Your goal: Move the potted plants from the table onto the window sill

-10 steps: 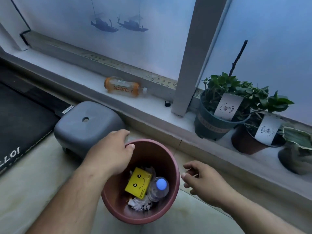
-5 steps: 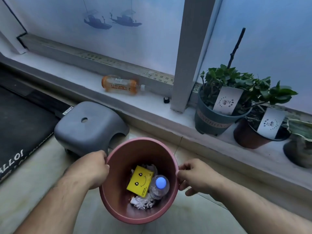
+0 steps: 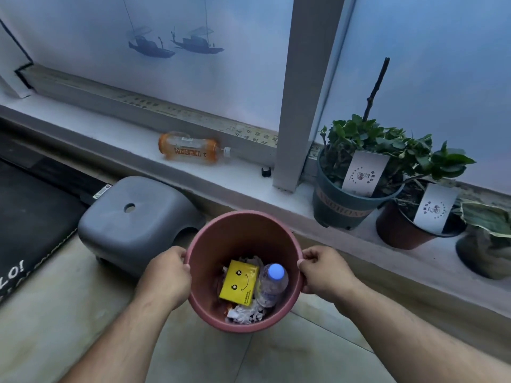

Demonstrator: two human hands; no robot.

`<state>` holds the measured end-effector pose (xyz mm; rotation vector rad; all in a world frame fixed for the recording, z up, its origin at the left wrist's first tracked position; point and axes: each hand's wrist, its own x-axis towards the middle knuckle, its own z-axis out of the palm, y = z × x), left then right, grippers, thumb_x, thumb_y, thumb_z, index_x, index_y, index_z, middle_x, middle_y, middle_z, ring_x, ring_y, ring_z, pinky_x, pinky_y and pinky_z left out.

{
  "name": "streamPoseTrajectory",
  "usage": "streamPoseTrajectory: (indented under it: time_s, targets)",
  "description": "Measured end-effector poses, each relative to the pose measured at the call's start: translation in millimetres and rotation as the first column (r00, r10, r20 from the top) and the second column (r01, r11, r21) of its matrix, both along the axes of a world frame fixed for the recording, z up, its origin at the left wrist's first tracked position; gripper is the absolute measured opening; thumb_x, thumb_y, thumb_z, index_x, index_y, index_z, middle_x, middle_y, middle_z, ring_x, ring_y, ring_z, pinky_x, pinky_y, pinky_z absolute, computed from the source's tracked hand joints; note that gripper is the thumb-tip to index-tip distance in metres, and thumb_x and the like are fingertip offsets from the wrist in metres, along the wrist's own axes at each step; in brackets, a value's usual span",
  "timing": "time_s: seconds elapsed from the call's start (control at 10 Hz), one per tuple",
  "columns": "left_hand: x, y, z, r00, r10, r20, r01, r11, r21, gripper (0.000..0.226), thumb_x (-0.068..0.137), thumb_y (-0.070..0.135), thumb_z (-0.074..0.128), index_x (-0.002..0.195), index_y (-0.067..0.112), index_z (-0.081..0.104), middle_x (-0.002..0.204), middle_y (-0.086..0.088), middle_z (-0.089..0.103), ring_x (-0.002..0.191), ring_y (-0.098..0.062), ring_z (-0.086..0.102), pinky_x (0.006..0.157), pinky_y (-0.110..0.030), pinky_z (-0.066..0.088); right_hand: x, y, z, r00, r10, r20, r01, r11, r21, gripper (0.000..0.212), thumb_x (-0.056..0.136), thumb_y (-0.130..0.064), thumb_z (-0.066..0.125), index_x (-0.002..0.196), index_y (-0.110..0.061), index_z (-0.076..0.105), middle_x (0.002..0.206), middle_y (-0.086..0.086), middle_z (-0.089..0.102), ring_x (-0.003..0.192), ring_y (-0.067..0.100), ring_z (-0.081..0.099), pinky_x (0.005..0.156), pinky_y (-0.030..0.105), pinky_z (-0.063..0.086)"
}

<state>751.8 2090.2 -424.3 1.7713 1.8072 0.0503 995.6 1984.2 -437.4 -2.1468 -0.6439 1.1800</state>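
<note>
Left hand and right hand both gripping one pink bin's rim; three potted plants on sill.

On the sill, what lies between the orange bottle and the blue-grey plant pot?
In the head view, a small black clip-like object and the upright window frame post stand between the orange bottle and the blue-grey plant pot.

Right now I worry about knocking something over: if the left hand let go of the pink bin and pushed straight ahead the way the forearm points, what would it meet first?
Probably the grey stool, just beyond the left hand; depth is unclear.
</note>
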Motion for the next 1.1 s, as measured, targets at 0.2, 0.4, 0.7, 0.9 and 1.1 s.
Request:
streamPoseTrajectory:
  time_s: [0.2,0.4,0.7,0.9,1.1]
  targets:
    - [7.9,-2.9,0.8,0.988,0.093,0.126,-0.076,0.989,-0.129,0.015,0.096,0.013,0.054,0.093,0.027,0.056,0.086,-0.003,0.072,0.074,-0.024,0.07,0.07,-0.041,0.062,6.8,1.8,-0.2,0.985,-0.144,-0.095,0.144,0.99,-0.002,0.021,0.093,-0.002,0.05,0.099,0.011,0.065,0.071,0.017,0.061,0.065,0.027,0.053,0.055,0.035,0.048]
    - [18.7,2.3,-9.6,0.96,0.163,0.229,-0.112,0.969,-0.219,0.022,0.103,0.008,0.045,0.098,0.027,0.052,0.063,-0.015,0.058,0.048,-0.027,0.056,0.052,-0.032,0.054,7.0,3.1,1.6,0.978,-0.178,-0.111,0.179,0.984,0.003,0.023,0.094,0.003,0.052,0.088,-0.003,0.073,0.078,0.027,0.074,0.062,0.029,0.063,0.063,0.048,0.06]
    - [37.5,6.7,-18.6,0.913,0.226,0.341,-0.176,0.969,-0.173,0.032,0.104,0.011,0.048,0.129,0.028,0.058,0.071,-0.012,0.066,0.054,-0.024,0.061,0.049,-0.028,0.055,11.8,14.6,5.0,0.946,-0.293,-0.138,0.306,0.948,0.083,0.026,0.1,-0.009,0.056,0.082,-0.016,0.073,0.077,0.013,0.078,0.076,0.034,0.076,0.076,0.052,0.064]
    - [30.7,8.5,-26.7,0.884,0.253,0.393,-0.183,0.961,-0.207,0.044,0.103,0.009,0.049,0.143,0.026,0.052,0.061,-0.012,0.061,0.048,-0.022,0.056,0.051,-0.033,0.058,12.5,15.8,-2.5,0.945,-0.308,-0.108,0.319,0.941,0.108,0.031,0.098,-0.011,0.057,0.074,-0.02,0.075,0.073,0.008,0.079,0.078,0.034,0.076,0.077,0.055,0.063]
    - [39.3,8.3,-19.1,0.922,0.207,0.326,-0.202,0.978,-0.05,0.054,0.099,0.017,0.058,0.15,0.024,0.044,0.123,-0.011,0.07,0.1,-0.028,0.07,0.09,-0.043,0.058,21.0,11.9,-7.4,0.96,-0.277,-0.026,0.278,0.948,0.153,0.023,0.097,-0.019,0.059,0.082,-0.018,0.076,0.072,0.003,0.076,0.067,0.019,0.065,0.064,0.037,0.053]
